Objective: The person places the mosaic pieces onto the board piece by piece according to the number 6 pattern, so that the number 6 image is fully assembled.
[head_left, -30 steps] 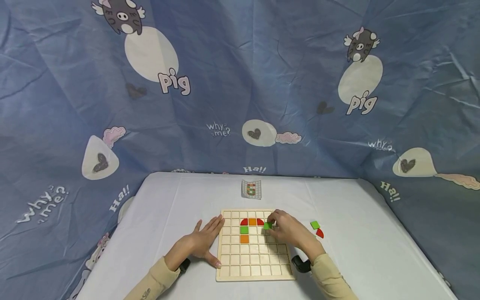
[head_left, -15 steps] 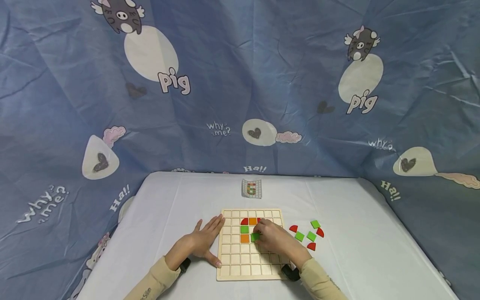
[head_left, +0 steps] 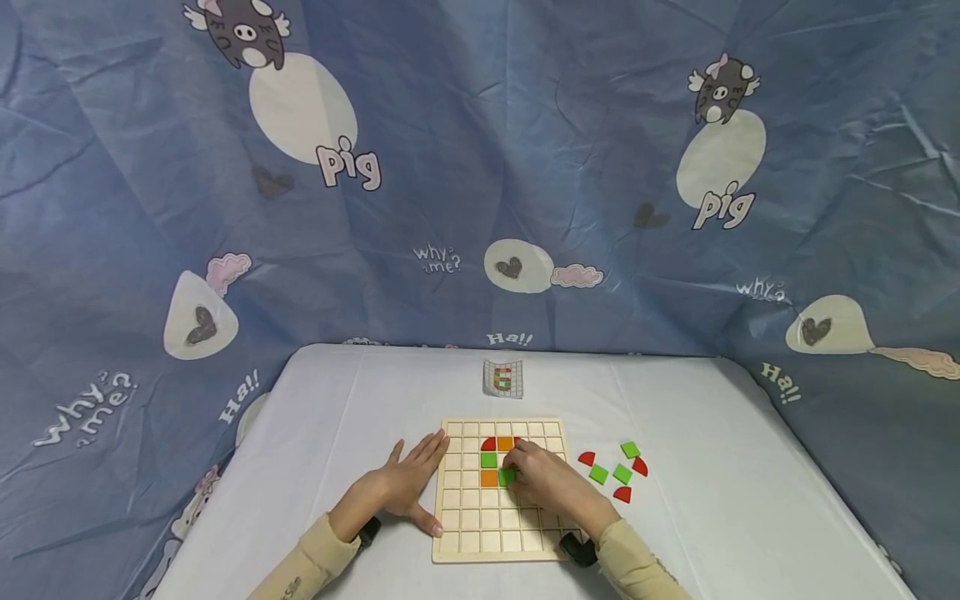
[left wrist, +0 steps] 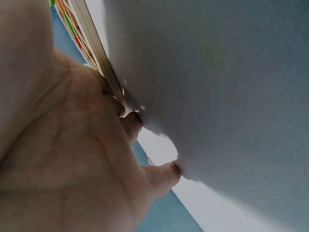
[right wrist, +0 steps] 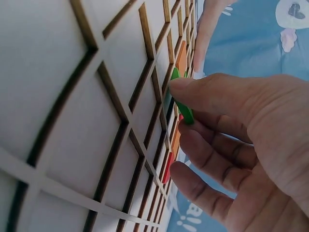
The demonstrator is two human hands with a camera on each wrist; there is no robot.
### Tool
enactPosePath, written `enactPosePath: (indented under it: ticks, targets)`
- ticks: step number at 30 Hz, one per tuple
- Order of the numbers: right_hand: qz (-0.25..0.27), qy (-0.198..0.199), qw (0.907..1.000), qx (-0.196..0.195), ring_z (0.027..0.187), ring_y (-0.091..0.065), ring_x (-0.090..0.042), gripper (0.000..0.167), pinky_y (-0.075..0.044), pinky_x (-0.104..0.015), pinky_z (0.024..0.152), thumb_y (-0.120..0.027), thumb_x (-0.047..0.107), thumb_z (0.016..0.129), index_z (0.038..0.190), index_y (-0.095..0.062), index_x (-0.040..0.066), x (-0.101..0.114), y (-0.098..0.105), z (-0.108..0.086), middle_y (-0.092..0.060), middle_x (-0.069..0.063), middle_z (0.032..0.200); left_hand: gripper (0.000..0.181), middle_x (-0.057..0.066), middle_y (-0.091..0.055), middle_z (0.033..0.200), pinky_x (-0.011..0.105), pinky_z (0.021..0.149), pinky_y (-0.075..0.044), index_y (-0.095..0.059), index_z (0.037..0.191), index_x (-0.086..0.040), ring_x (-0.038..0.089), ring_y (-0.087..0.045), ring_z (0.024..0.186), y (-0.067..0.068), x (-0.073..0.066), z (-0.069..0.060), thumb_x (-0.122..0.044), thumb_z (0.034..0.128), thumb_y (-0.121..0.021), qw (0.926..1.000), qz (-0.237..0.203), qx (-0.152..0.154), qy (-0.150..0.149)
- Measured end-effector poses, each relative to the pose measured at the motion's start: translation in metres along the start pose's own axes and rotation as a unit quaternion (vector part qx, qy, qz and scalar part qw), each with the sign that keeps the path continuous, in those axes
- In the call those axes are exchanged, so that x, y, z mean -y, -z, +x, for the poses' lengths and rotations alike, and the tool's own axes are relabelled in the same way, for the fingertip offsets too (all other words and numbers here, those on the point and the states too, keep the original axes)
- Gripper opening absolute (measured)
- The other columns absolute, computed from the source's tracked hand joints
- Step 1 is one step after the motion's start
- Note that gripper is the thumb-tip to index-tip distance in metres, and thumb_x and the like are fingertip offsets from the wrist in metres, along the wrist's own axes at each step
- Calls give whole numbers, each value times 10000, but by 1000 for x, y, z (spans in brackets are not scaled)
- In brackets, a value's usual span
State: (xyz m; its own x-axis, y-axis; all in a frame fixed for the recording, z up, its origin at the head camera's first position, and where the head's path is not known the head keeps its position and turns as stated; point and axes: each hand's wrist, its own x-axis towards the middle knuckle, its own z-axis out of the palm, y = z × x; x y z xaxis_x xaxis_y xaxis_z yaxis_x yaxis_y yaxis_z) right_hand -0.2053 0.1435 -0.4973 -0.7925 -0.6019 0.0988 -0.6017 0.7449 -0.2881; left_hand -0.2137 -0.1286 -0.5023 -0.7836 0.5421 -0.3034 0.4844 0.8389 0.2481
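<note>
A wooden grid board [head_left: 510, 557] lies on the white table. My left hand [head_left: 408, 482] rests along its left edge, fingers straight and thumb spread. Over the board's upper middle, my right hand [head_left: 551, 479] pinches a green square tile [right wrist: 185, 112] between thumb and fingers. That tile is tilted at a cell just right of an orange square tile [head_left: 489, 478]. Above the orange tile sits a green tile [head_left: 489, 459]. The row above holds a red quarter-round tile [head_left: 489, 444], another orange tile [head_left: 505, 444] and a second red quarter-round, partly hidden by my right hand.
Right of the board lie several loose green squares, one a green tile [head_left: 630, 450], and red quarter-rounds, one a red tile [head_left: 622, 495]. A paper card [head_left: 503, 379] with a coloured grid pattern lies behind the board. Blue printed cloth [head_left: 420, 208] hangs beyond the table.
My right hand has carried the green tile leftward and nearer over the board, then slightly left to the cell beside the orange tile. More loose tiles are now uncovered. My left hand has stayed put.
</note>
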Motion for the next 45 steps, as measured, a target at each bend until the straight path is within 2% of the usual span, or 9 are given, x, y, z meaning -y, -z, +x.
enactPosePath:
  ticks: [10, 23, 29, 34, 39, 45]
  targets:
    - [-28, -10, 10000, -36, 860, -583, -55, 208, -529, -196, 739, -740, 106, 832, 1034, -691, 100, -2, -3, 1, -597, 30, 973, 1396, 141, -34, 1632, 642, 1150, -104, -53, 1547, -35, 315, -84, 1504, 0, 0, -1, -694, 551, -776, 10000, 53, -16, -15]
    - [386, -187, 9990, 106, 861, -565, -61, 186, -531, -227, 762, -713, 149, 874, 1054, -700, 103, -8, -7, 2, -592, 18, 995, 1395, 134, -27, 1634, 636, 1153, -104, -52, 1549, -44, 305, -74, 1506, -2, 1, 1, -700, 552, -774, 10000, 90, -22, -12]
    - [270, -104, 9996, 54, 943, -627, -126, 183, -544, -252, 792, -725, 180, 866, 1035, -715, 110, -10, -7, 2, -668, 2, 1023, 1393, 139, -28, 1633, 639, 1152, -98, -54, 1548, -38, 314, -76, 1505, -1, 0, 0, -691, 552, -779, 10000, 52, -14, -11]
    - [261, -74, 9996, 74, 930, -612, -107, 170, -542, -244, 794, -717, 154, 872, 1034, -713, 105, -9, -7, 3, -643, 17, 994, 1390, 151, -21, 1631, 645, 1149, -95, -49, 1546, -30, 319, -71, 1504, 1, -1, -1, -685, 561, -779, 10000, 47, 31, -32]
    - [281, -49, 9996, 77, 876, -577, -68, 177, -533, -215, 764, -717, 152, 871, 1040, -712, 99, -8, -4, 3, -607, 27, 965, 1389, 150, -24, 1631, 643, 1150, -99, -48, 1546, -28, 316, -71, 1505, 2, -1, -1, -684, 564, -780, 10000, 51, 18, -14]
    - [314, -52, 9995, -69, 888, -610, -101, 176, -539, -229, 760, -712, 155, 875, 1039, -702, 92, -13, 4, -2, -614, 19, 969, 1393, 148, -13, 1631, 643, 1151, -87, -37, 1546, -32, 314, -58, 1506, 1, -1, -1, -681, 565, -782, 10000, 8, 68, 8]
